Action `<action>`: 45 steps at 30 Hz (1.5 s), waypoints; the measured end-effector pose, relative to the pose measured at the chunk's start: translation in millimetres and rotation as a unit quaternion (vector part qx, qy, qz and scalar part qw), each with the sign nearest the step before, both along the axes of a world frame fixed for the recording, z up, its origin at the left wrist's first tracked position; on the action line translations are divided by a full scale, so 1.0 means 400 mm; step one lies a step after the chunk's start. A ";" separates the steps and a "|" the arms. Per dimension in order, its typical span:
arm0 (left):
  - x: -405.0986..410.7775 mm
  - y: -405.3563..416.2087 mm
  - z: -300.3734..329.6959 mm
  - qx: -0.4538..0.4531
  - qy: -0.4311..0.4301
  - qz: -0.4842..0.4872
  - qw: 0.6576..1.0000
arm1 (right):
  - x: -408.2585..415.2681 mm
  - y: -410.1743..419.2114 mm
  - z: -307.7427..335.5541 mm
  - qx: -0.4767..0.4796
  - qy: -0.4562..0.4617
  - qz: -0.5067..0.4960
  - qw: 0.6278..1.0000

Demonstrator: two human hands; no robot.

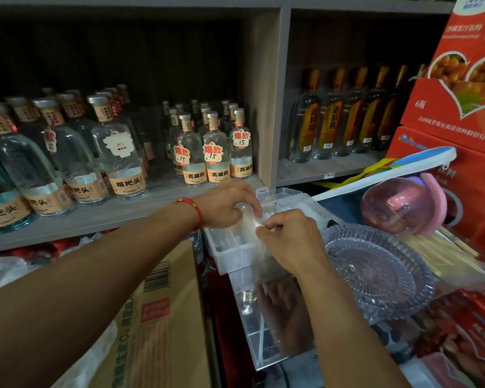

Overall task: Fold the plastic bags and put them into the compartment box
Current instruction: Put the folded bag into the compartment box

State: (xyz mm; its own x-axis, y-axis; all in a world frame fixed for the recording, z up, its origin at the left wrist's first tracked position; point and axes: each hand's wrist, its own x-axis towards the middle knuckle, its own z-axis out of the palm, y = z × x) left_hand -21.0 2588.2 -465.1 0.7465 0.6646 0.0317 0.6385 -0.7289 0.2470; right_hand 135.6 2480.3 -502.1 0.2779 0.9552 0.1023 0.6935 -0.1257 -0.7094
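A clear plastic compartment box (pixel 230 253) stands open at the middle of the view, its transparent lid (pixel 266 348) hanging down toward me. Over the box, both hands hold a small folded clear plastic bag (pixel 254 221). My left hand (pixel 227 204) pinches its far side with curled fingers. My right hand (pixel 290 242) pinches its near side between thumb and fingers. More folded clear plastic lies in the box's far compartments (pixel 289 204). The hands hide most of the bag.
A shelf (pixel 101 217) with several clear liquor bottles (pixel 121 155) runs behind and to the left. A cardboard carton (pixel 163 317) sits at the lower left. A ribbed glass dish (pixel 375 270), a pink bowl (pixel 395 208) and red cartons (pixel 445 107) crowd the right.
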 end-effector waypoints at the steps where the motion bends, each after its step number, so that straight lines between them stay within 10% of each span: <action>1: 0.003 0.000 0.003 -0.004 0.008 -0.001 1.000 | 0.003 -0.002 0.001 -0.001 0.004 0.006 1.000; 19: 0.032 -0.003 0.020 0.024 0.226 -0.031 0.973 | 0.018 -0.012 0.001 -0.038 -0.209 0.062 0.975; 31: 0.003 -0.006 0.009 -0.040 0.141 0.016 0.989 | 0.029 -0.016 -0.018 -0.044 -0.176 0.107 0.978; 39: -0.089 -0.087 0.023 0.027 -0.114 0.096 0.988 | 0.046 -0.063 0.031 0.128 0.002 0.048 0.991; 45: -0.325 -0.297 -0.011 0.075 -0.333 0.270 0.900 | -0.158 -0.109 0.036 0.142 0.061 0.176 0.972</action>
